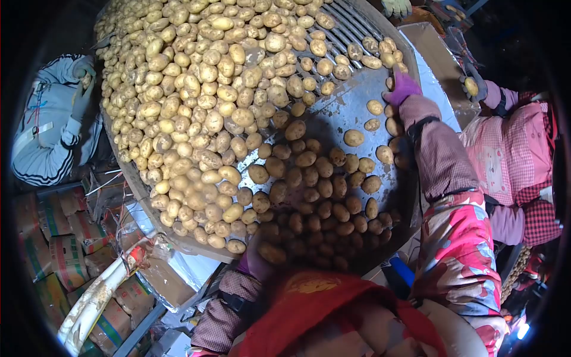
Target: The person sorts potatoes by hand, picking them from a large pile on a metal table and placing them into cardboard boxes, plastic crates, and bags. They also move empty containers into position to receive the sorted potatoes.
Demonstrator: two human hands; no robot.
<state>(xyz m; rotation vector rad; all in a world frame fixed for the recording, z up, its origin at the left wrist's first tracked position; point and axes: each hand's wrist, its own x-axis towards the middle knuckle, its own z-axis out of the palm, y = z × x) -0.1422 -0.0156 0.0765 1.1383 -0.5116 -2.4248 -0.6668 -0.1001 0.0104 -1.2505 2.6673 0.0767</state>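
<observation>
Reaching out over a round metal sorting table (pixel 345 110), a person in a red and floral jacket works a load of potatoes (pixel 196 107) that covers most of the surface, heaped thickest on the left and far side and thinning towards the right. The right hand (pixel 403 88), in a purple glove, rests at the table's right rim among a few scattered potatoes, with a single potato (pixel 375 107) just beside it; the glove is seen from the back, fingers bent downward, and whether it grips anything cannot be told. The left hand (pixel 256 262), also gloved in purple, lies at the near rim in deep shadow, touching or just beside a shaded potato (pixel 272 253); its grip cannot be made out either. Slotted metal bars (pixel 351 24) form the table's far right section, with potatoes lying on them. To the right, a co-worker in a pink checked apron (pixel 505 154) holds one small potato (pixel 471 86) in a dark gloved hand (pixel 479 92), clear of the table. To the left, another co-worker in a white jacket (pixel 44 131) stands at the rim with a grey glove (pixel 80 101) raised near the heap. Printed cardboard boxes (pixel 59 238) are stacked below the table on the left.
</observation>
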